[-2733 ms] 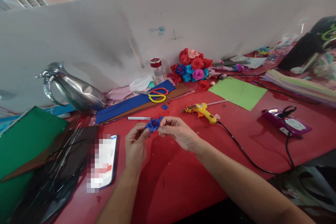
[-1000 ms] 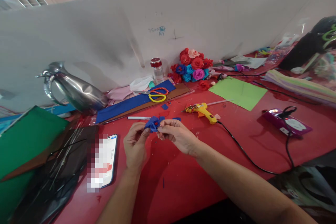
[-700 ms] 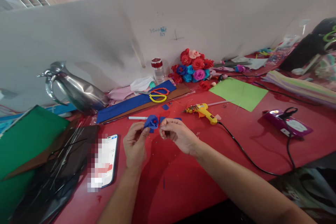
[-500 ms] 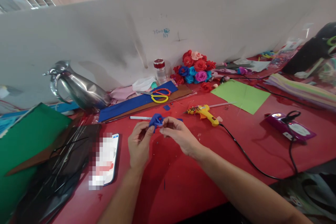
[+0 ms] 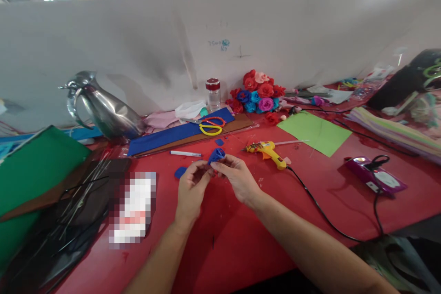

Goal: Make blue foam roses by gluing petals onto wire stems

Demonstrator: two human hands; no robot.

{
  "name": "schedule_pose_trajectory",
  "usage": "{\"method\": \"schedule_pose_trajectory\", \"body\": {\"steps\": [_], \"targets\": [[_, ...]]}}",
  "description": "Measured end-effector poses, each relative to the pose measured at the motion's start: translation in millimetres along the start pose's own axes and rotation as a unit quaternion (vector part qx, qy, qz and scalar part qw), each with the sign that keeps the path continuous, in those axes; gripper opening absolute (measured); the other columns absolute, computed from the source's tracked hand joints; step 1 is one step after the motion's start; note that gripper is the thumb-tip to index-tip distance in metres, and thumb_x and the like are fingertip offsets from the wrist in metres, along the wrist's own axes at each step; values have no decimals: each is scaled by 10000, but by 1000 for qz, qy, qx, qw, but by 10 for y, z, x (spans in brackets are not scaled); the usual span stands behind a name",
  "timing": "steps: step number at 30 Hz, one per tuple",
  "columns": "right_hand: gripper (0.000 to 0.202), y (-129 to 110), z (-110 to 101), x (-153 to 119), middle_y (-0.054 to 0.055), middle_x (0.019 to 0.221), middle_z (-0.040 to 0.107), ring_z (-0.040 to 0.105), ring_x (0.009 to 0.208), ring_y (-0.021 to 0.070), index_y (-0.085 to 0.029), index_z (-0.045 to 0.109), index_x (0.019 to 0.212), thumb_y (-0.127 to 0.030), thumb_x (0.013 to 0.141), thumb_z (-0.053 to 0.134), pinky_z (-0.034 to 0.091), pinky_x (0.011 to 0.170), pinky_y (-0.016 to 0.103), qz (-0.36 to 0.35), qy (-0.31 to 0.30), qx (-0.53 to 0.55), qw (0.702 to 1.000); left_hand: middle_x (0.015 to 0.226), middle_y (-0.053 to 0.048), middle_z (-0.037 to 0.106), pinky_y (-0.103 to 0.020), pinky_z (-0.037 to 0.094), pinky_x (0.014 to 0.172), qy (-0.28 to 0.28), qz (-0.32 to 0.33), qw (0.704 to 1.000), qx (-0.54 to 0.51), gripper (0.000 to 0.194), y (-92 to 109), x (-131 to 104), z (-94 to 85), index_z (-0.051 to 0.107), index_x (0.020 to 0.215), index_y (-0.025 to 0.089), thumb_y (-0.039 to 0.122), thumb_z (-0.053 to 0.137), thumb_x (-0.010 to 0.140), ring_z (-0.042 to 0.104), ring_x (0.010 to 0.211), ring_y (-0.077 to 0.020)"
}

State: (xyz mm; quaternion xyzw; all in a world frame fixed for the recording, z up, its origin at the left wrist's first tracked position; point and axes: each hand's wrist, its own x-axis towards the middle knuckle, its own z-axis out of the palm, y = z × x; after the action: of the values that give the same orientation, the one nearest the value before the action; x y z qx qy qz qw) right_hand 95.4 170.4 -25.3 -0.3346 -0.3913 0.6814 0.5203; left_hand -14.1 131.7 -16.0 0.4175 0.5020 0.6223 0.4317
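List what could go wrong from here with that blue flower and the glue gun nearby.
Squeezing too hard could crush the blue flower, held by the fingertips of the left hand and right hand.
The yellow glue gun lies with its tip just beyond the right hand; if hot, it might burn a finger.
Its black cord runs near the right arm and could snag.
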Motion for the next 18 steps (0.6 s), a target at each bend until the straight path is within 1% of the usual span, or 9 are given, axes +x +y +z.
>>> {"method": "schedule_pose_trajectory", "body": {"steps": [2,4,7,9,12,14,16,18], "targets": [[163,-3,-4,2,-26,649,630,500,586,98,-187,676,680,-290,611,783,385,603,254,4,-3,9,1000,773,3,660,-281,484,749,-5,-11,999,-31,177,-8,-4,-1,660,818,196,238,738,664,602,738,-148],[177,-12,-15,7,-18,667,643,508,601,102,-189,692,685,-303,600,798,389,613,256,13,-19,12,1000,816,-1,671,-284,482,785,-5,-19,998,-52,208,-15,-7,-8,668,841,200,243,752,656,608,788,-153],[191,-43,-42,20,-22,649,633,496,595,100,-193,693,659,-322,591,816,389,616,254,25,-50,8,998,842,-7,683,-284,473,822,-9,-20,996,-82,205,-7,-1,-31,693,837,205,271,758,654,607,847,-164],[198,-71,-60,31,-26,653,634,503,605,103,-200,697,669,-328,589,825,401,637,257,20,-63,0,998,843,-15,692,-288,469,825,-15,-27,994,-103,204,7,16,-49,709,831,206,293,758,652,606,852,-169],[259,-97,-81,46,-19,709,671,559,665,123,-215,718,753,-348,568,842,434,704,275,13,-79,-14,997,829,-22,698,-283,466,795,-15,-57,991,-118,207,18,53,-67,725,822,198,305,762,648,598,809,-161],[293,-96,-91,55,-12,708,680,585,685,134,-211,715,770,-376,565,844,444,728,287,24,-97,-23,995,781,-18,690,-274,465,746,-17,-77,989,-123,200,10,76,-71,725,792,187,296,774,631,589,746,-148],[299,-86,-98,62,-7,673,672,592,677,136,-196,697,724,-408,569,839,444,736,292,38,-110,-26,993,728,-10,675,-265,459,706,-21,-87,988,-126,195,-6,91,-73,722,762,178,279,787,608,573,692,-136],[312,-76,-101,66,-9,647,660,584,666,132,-187,666,663,-425,560,840,437,738,288,45,-109,-24,993,685,-1,653,-253,448,680,-15,-83,989,-124,179,-16,94,-78,717,726,171,284,788,606,550,658,-123]]}}
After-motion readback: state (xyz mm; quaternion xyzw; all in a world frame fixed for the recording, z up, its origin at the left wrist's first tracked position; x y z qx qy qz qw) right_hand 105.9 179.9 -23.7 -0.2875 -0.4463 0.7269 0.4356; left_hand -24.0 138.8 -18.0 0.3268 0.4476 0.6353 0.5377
